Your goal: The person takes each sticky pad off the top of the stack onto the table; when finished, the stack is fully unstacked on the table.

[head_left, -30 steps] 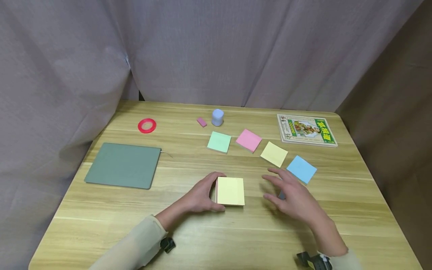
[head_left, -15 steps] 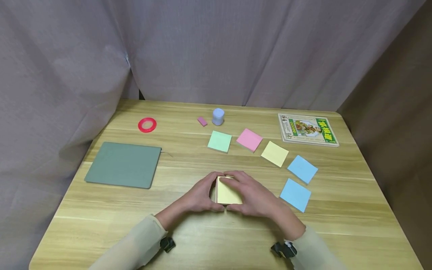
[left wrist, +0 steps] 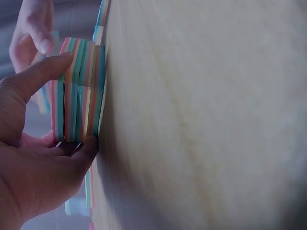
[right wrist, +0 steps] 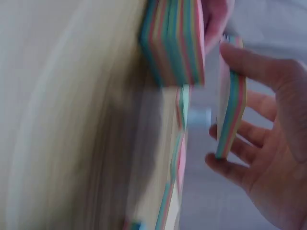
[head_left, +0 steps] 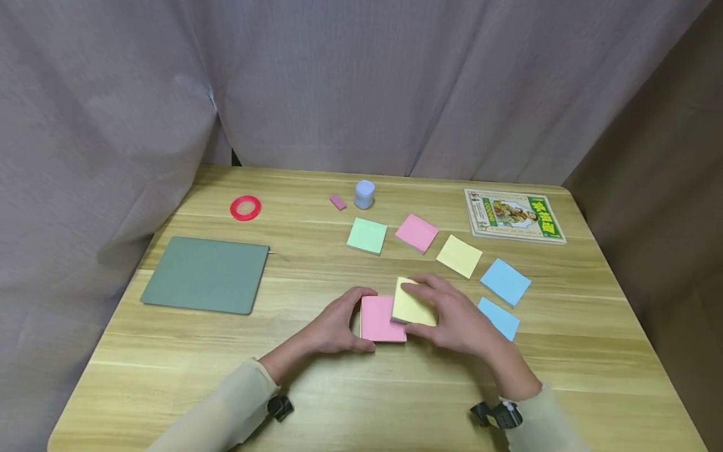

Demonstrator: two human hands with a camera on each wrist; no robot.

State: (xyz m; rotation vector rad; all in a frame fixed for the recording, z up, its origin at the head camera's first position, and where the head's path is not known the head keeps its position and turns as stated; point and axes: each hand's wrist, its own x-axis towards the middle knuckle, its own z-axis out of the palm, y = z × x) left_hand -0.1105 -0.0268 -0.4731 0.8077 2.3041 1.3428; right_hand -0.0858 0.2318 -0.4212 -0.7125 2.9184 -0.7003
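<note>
At the near middle of the light wood-grain table [head_left: 350, 402], right hand [head_left: 457, 314] pinches a square yellow-topped paper note block [head_left: 415, 309] by opposite edges, lifted and slightly tilted. It overlaps the right part of the square pink-topped paper note stack [head_left: 377, 323] in the head view; the right wrist view shows a gap between them. Left hand [head_left: 339, 323] grips the stack from its left side, thumb and fingers round opposite edges; stack sits on the wood, striped sides, layers a bit out of line. Beyond, single blocks in a curve: pale green square block [head_left: 367, 236], pink square block [head_left: 417, 233], pale yellow square block [head_left: 459, 256], light blue square block [head_left: 505, 282], second light blue square block [head_left: 499, 318], partly behind the right hand. Judging by layout, handing out is part done: five lie singly, one in hand, several layers left in the stack. Bare wood left of the stack up to the grey-green flat notebook [head_left: 206, 274], and right of the blue ones towards the right table edge. Far side tighter: small pink eraser-like bar [head_left: 337, 201] and pale blue cylinder [head_left: 364, 194] behind the green one, colourful printed booklet [head_left: 515, 216] near the far right corner, red ring-shaped tape roll [head_left: 245, 217] far left.
</note>
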